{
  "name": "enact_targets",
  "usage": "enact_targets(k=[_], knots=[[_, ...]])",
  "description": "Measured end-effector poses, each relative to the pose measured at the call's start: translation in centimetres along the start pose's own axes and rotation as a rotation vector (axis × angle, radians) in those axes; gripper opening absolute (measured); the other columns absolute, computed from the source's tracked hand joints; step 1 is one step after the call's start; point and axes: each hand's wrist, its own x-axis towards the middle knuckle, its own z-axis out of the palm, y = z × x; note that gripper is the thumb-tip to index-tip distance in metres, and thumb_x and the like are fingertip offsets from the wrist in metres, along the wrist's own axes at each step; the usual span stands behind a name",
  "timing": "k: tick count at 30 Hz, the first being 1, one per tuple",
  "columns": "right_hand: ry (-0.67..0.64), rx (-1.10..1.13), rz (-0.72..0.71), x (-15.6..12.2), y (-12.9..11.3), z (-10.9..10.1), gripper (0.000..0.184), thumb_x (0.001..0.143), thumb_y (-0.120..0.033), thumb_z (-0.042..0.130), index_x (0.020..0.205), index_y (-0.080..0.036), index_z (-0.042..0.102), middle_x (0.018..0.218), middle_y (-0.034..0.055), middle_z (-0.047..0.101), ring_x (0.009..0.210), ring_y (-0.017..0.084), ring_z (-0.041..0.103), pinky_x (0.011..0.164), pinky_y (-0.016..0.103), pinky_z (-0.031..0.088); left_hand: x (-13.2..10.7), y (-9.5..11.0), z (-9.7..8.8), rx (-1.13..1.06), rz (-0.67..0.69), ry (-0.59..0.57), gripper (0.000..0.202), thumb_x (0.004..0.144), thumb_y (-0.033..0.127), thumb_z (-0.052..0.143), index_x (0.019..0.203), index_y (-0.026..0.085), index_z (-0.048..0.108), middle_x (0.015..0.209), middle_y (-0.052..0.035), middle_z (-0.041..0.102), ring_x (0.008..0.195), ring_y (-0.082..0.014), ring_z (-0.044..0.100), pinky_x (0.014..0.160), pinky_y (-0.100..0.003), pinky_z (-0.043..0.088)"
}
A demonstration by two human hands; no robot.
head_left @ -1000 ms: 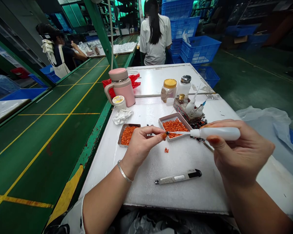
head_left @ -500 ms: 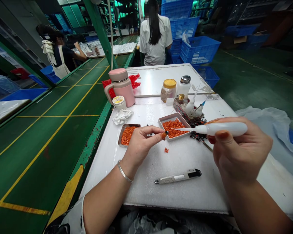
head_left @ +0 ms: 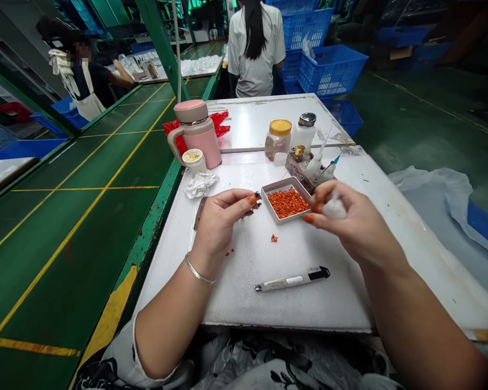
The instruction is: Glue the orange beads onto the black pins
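Over the white foam-topped bench, the left hand pinches a tiny dark piece between its fingertips, just beside the shallow tray of orange granules. The right hand half-closes around a white plastic applicator, its tip hidden. Both hands work close together, keeping fine moves short.

Overhead light, glare on white table, dim floor, warped edges.

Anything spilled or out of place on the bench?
Yes, minor: a few loose orange pieces lie on the white foam work surface, outside the shallow tray, with smaller red-orange specks near the left hand. They stand out because the rest sit heaped inside the tray.
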Motion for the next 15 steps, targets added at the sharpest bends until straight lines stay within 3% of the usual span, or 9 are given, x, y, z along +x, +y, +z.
enact_targets(k=[3, 5, 9, 15], knots=[[-0.339, -0.27, 0.017, -0.2, -0.1, 0.9, 0.011, 0.083, -0.029, 0.066, 0.08, -0.019, 0.067, 0.08, -0.0003, 0.068, 0.073, 0.014, 0.061, 0.067, 0.025, 0.043, 0.3, 0.5, -0.4, -0.045, 0.019, 0.058, 0.01, 0.069, 0.024, 0.082, 0.077, 0.021, 0.077, 0.076, 0.0001, 0.072, 0.072, -0.0097, 0.064, 0.068, -0.02, 0.051], [-0.461, -0.464, -0.021, -0.3, 0.0, 1.6, 0.013, 0.086, -0.025, 0.061, 0.083, -0.02, 0.073, 0.084, 0.0022, 0.072, 0.08, 0.017, 0.064, 0.072, 0.027, 0.043, 0.4, 0.8, -0.5, -0.06, 0.034, 0.09, 0.011, 0.068, 0.024, 0.083, 0.076, 0.021, 0.077, 0.077, 0.0, 0.072, 0.072, -0.0097, 0.064, 0.068, -0.02, 0.051], [-0.47, -0.727, -0.009, -0.5, 0.4, 3.0, 0.018, 0.084, -0.019, 0.058, 0.088, -0.023, 0.075, 0.09, 0.0035, 0.075, 0.089, 0.021, 0.067, 0.076, 0.028, 0.043, 0.4, 1.0, -0.7, -0.055, 0.065, 0.11, 0.009, 0.069, 0.024, 0.082, 0.076, 0.021, 0.076, 0.077, 0.0004, 0.072, 0.072, -0.0098, 0.064, 0.068, -0.021, 0.051], [-0.46, -0.852, -0.039, -0.9, 0.4, 4.7, 0.025, 0.079, -0.011, 0.056, 0.092, -0.024, 0.074, 0.096, 0.0021, 0.075, 0.091, 0.021, 0.067, 0.071, 0.028, 0.04, 0.4, 1.3, -0.9, -0.04, 0.093, 0.136, 0.01, 0.068, 0.025, 0.081, 0.076, 0.022, 0.076, 0.078, 0.0008, 0.072, 0.073, -0.011, 0.065, 0.068, -0.022, 0.051]])
